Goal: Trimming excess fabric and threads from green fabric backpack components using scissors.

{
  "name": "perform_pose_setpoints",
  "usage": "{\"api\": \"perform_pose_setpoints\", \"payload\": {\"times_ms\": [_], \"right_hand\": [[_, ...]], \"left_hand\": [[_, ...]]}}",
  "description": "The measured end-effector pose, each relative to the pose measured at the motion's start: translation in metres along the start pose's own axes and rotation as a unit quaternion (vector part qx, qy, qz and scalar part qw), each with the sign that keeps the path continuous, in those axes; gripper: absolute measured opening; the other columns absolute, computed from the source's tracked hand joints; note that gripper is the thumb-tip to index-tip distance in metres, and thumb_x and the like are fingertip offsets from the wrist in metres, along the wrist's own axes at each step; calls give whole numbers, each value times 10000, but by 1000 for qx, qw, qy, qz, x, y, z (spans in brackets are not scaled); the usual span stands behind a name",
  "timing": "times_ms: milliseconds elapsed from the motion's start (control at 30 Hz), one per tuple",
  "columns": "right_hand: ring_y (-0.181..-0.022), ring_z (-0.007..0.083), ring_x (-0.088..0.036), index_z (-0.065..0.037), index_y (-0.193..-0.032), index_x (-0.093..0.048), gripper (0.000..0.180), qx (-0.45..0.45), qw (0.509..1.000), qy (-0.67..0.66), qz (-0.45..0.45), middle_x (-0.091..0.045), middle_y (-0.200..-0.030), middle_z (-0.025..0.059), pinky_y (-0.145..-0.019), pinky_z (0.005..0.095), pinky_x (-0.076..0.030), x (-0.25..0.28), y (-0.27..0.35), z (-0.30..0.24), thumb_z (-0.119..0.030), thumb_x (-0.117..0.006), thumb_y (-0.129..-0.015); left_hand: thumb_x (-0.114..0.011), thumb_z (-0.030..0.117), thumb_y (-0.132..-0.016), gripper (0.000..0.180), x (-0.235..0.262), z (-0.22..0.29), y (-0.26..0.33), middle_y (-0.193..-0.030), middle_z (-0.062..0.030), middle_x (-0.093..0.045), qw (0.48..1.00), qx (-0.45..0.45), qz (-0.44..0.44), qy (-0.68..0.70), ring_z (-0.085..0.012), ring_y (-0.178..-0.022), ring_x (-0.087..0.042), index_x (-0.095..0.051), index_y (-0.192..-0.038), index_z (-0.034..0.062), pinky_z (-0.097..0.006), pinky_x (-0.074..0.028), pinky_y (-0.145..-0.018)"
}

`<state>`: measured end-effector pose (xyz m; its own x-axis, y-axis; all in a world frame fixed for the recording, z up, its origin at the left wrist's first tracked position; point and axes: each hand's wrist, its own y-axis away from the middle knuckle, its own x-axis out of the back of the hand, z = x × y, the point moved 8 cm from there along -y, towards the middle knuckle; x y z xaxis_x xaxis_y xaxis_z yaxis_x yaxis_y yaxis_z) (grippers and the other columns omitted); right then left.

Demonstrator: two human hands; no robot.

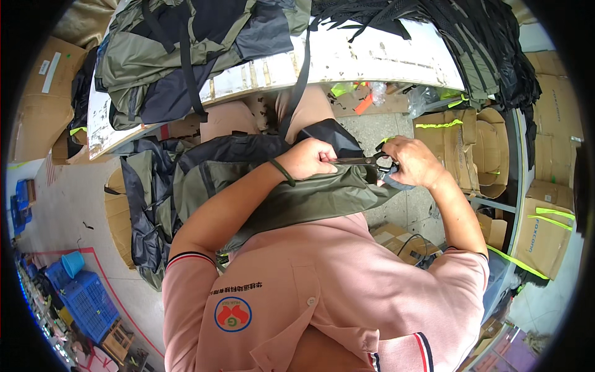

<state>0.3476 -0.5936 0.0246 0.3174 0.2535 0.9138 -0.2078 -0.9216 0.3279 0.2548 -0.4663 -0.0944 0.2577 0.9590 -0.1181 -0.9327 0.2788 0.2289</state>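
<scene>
Green-and-black fabric lies across the person's legs. At its far edge, the grip of the left hand is pressed together (what it pinches is unclear); near its right end, the right hand grips scissors.

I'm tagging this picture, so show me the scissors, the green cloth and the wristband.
Scissors (358, 161): head view, on the blades.
Green cloth (304, 201): head view, on the broad stretch below the hands.
Wristband (282, 172): head view, on the middle of the band.
</scene>
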Motion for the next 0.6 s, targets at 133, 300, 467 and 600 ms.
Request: {"api": "perform_pose_setpoints", "payload": {"times_ms": [133, 300, 467, 600], "right_hand": [[-904, 356, -599, -14, -822, -572, 416, -4, 1000, 1, 2, -624, -858, 157, -788, 432, -494, 0, -2, -2, -328, -766, -632], [-901, 359, -599, -12, -811, -568, 400, -5, 1000, 5, -16, -624, -865, 161, -774, 435, -495, -3, -3, -2, -315, -765, -641], [-799, 383, -599, -24, -759, -537, 362, -46, 998, 3, -41, -609, -760, 171, -698, 459, -472, -8, 1, 3, -279, -769, -647], [-745, 401, -592, -28, -738, -535, 445, -57, 998, -23, 0, -590, -710, 185, -656, 468, -459, -11, 1, 9, -374, -794, -633]], "left_hand": [[-714, 93, -785, 153, -2, 2, 0, -694, -49, -626, 1000, 1, -6, -15, -98, -619, -557, -660, -875, -18, -274, -457, -590], [-714, 95, -782, 153, -2, 6, 1, -694, -54, -625, 1000, 7, -4, -30, -103, -619, -559, -663, -874, -16, -276, -457, -592], [-714, 103, -783, 167, -2, 5, 1, -709, -60, -630, 999, -3, -4, -34, -109, -634, -565, -664, -889, -17, -277, -461, -601], [-722, 132, -780, 207, 2, 9, 7, -732, -68, -629, 998, -22, 12, -56, -133, -658, -577, -665, -918, -11, -284, -472, -624]]}}
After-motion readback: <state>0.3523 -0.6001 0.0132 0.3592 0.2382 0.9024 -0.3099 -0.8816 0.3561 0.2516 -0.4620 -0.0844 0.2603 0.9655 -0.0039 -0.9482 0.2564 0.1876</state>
